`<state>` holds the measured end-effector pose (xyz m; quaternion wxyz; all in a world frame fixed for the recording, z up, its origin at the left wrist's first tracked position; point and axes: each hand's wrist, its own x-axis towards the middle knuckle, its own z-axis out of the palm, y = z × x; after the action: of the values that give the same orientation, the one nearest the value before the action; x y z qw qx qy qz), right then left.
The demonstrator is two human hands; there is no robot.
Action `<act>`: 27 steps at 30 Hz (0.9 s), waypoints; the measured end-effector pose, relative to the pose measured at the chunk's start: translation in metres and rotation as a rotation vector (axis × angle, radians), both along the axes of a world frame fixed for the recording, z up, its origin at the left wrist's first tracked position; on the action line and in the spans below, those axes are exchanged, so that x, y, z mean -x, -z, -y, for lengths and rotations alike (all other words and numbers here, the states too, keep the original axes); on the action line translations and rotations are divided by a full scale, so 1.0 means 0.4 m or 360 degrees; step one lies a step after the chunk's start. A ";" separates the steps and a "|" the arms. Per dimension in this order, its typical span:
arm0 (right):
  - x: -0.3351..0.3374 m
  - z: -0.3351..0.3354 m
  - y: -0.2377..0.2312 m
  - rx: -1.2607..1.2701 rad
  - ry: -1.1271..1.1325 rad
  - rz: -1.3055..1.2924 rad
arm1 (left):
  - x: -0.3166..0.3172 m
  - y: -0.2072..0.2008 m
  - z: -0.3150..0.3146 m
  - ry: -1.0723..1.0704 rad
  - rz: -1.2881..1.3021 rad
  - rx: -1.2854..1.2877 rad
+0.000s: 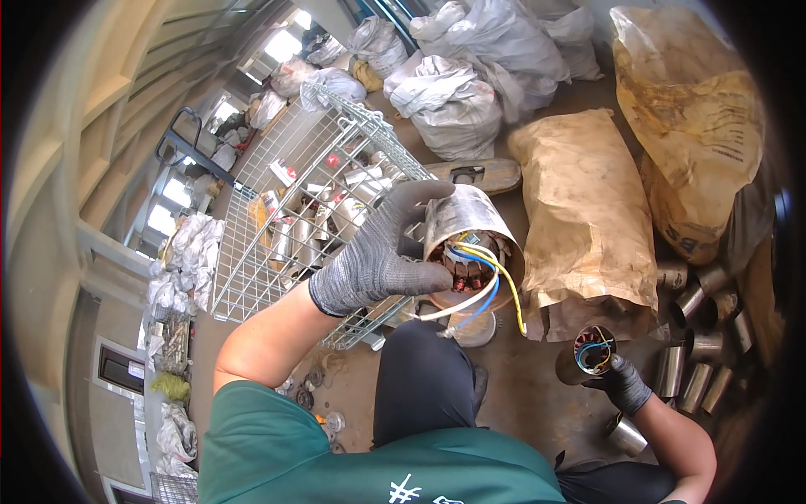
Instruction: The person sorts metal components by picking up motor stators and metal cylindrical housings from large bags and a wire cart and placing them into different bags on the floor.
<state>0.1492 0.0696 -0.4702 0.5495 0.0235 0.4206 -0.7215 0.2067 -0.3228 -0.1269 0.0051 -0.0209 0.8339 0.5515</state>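
Note:
My left hand, in a grey glove, grips a metal motor stator housing by its rim, thumb on the near side and fingers over the top. Copper windings show inside its open end, and yellow, white and blue wires hang out of it. Lower on the right, my right hand, gloved too, is closed around a smaller cylindrical stator. Its open end faces up, showing reddish windings and blue and yellow wires. Several bare metal cylinders lie on the floor beyond that hand.
A wire mesh cage holding metal cans and parts stands at left. A brown paper sack lies ahead, with another stained sack behind it. White bulging bags sit at the back. Small round parts lie near my left knee.

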 end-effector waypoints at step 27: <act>0.025 -0.028 -0.117 0.0195 0.0527 -0.0753 | 0.012 0.869 -0.365 0.1624 0.0991 0.1306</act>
<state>0.1393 0.0807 -0.4233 0.3115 -0.1105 0.4830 -0.8108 0.2021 -0.1767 -0.4746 0.4908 0.2147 0.8394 0.0915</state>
